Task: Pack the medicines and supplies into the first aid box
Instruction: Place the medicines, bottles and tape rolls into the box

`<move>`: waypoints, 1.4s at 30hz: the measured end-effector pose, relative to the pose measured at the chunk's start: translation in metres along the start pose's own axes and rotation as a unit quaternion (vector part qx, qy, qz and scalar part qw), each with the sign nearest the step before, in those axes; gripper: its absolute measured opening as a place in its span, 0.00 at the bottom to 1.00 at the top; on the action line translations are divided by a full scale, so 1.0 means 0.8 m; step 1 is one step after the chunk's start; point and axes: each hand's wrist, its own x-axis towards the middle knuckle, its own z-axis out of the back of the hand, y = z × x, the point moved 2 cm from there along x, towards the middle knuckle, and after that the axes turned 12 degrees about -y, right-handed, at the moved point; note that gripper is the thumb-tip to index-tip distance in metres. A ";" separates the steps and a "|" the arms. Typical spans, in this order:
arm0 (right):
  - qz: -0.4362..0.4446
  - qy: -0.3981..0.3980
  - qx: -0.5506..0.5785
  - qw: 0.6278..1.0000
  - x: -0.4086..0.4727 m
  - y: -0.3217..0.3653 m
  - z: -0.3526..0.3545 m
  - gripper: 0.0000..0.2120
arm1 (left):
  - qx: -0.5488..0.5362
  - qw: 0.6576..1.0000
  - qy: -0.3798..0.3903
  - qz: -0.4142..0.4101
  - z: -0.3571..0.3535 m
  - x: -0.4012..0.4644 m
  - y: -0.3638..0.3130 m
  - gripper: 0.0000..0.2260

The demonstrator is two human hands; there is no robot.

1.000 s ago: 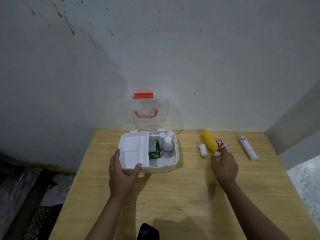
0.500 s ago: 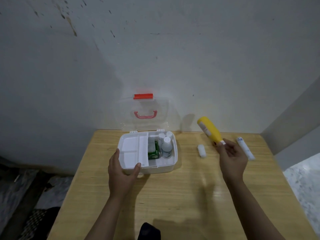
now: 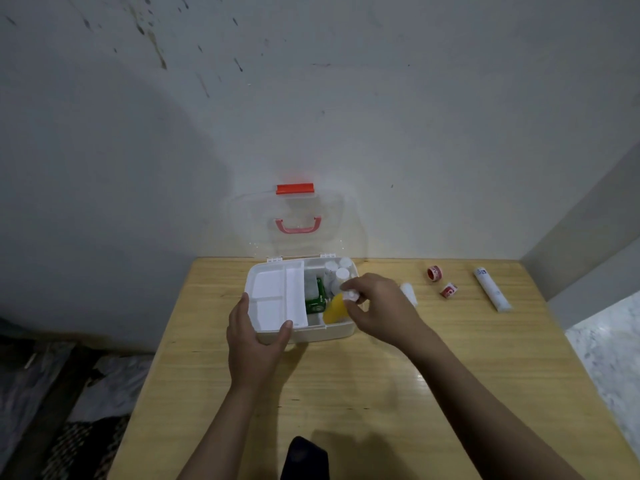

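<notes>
The white first aid box (image 3: 311, 333) stands open on the wooden table (image 3: 381, 393), its clear lid (image 3: 294, 220) leaning up against the wall. My left hand (image 3: 254, 336) grips the box's front left corner. My right hand (image 3: 379, 306) holds the yellow bottle (image 3: 334, 310) by its white cap, its body tilted down inside the box's right compartment. A green packet (image 3: 316, 299) and white bottles (image 3: 337, 271) sit in that compartment. A white inner tray (image 3: 273, 296) fills the left side.
On the table to the right of the box lie a small white roll (image 3: 408, 293), two red-and-white tape rolls (image 3: 435, 273) (image 3: 449, 291) and a long white tube (image 3: 491, 289). Walls close in behind and at the right. A dark object (image 3: 304, 457) sits at the near edge.
My right hand lifted the yellow bottle from the table, carried it leftward and lowered it into the box. The left hand stayed on the box corner.
</notes>
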 end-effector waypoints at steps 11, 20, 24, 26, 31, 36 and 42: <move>-0.026 0.005 0.047 0.999 -0.007 -0.003 -0.035 0.06 | 0.002 1.000 0.004 -0.002 0.000 0.001 0.002 0.44; -0.220 -0.206 -0.055 0.952 -0.028 -0.124 0.019 0.11 | 0.005 1.000 -0.008 -0.001 -0.004 0.000 0.003 0.42; -0.384 -0.182 -0.136 0.895 -0.032 -0.190 0.029 0.26 | 0.006 1.000 -0.018 0.006 -0.006 -0.001 0.002 0.42; -0.431 -0.167 -0.132 0.877 -0.031 -0.211 0.026 0.32 | 0.009 1.000 -0.021 0.008 -0.007 -0.001 0.001 0.41; -0.396 -0.160 -0.138 0.894 -0.012 -0.232 0.003 0.22 | 0.004 1.000 -0.021 0.019 -0.006 -0.001 0.002 0.42; -0.385 -0.151 -0.141 0.900 0.019 -0.240 -0.008 0.22 | 0.000 0.999 -0.022 0.026 -0.007 -0.001 0.001 0.42; -0.399 -0.138 -0.144 0.895 0.040 -0.243 -0.015 0.16 | -0.004 0.999 -0.021 0.028 -0.006 -0.001 0.004 0.41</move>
